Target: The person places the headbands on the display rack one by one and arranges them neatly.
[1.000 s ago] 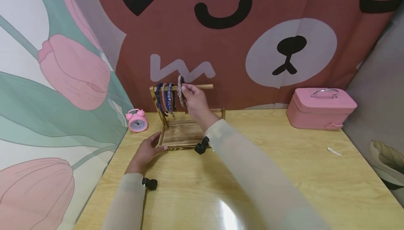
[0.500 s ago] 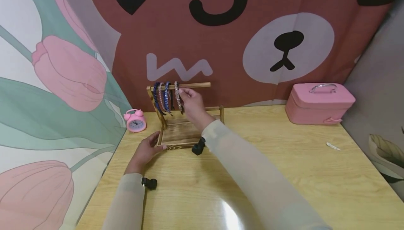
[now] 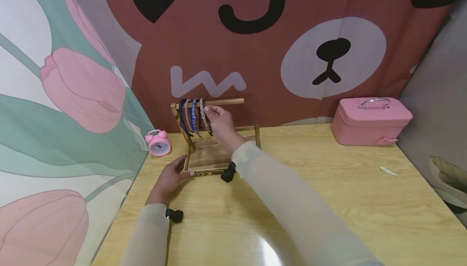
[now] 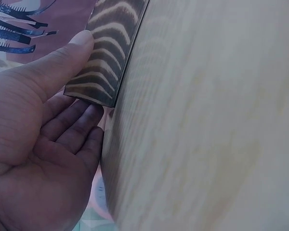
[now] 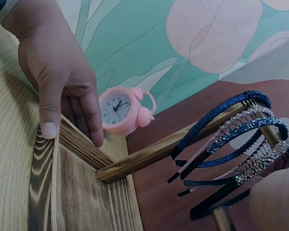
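Note:
A wooden headband stand (image 3: 209, 158) has a tray base, a left post and a bar (image 3: 230, 101). My left hand (image 3: 171, 179) grips its front left corner. In the left wrist view the thumb (image 4: 79, 41) lies on the striped front and the fingers (image 4: 79, 125) reach round the side. With thumb and fingers my right hand (image 3: 223, 126) pinches a silver beaded headband (image 3: 202, 116) hanging over the bar. Left of it hang a bright blue headband (image 3: 194, 114), a pink one (image 3: 187, 116) and a dark blue one (image 3: 181, 114). The right hand is mostly cut off in the right wrist view.
A pink alarm clock (image 3: 159, 144) stands left of the stand. At the right back is a pink case (image 3: 372, 122) with a metal handle. A small white object (image 3: 388, 171) lies on the table (image 3: 313, 185). A bear-print cloth (image 3: 262, 67) hangs behind.
My right hand has lowered the silver headband onto the bar and slid it left, close to the other headbands. The left hand has stayed on the stand's corner.

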`<action>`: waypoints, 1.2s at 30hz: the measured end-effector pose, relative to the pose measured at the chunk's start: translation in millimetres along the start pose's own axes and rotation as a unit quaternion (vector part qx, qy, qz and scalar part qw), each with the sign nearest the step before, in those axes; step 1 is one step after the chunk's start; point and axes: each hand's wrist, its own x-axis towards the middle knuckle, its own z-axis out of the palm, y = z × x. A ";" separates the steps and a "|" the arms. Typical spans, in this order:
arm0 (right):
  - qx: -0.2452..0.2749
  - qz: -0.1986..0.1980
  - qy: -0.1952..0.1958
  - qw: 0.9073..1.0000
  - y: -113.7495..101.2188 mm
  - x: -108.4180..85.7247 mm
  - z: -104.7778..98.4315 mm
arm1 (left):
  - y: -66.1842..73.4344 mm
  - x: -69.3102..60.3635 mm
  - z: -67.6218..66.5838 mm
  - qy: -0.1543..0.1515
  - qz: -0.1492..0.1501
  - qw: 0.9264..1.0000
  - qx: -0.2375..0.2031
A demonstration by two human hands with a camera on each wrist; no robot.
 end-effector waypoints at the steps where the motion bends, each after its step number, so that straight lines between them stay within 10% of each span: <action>1: -0.006 0.003 0.000 1.000 0.7 -0.4 -1.2 | -0.5 -0.2 0.1 -0.001 0.002 1.000 0.000; 23: 0.043 -0.016 -0.114 0.992 -5.3 -36.9 -92.6 | -1.0 4.4 -9.5 -0.003 0.004 1.000 -0.005; 36: -0.168 -0.045 -0.135 0.976 14.2 -63.4 -181.0 | -3.6 3.7 -15.4 -0.015 0.009 1.000 -0.024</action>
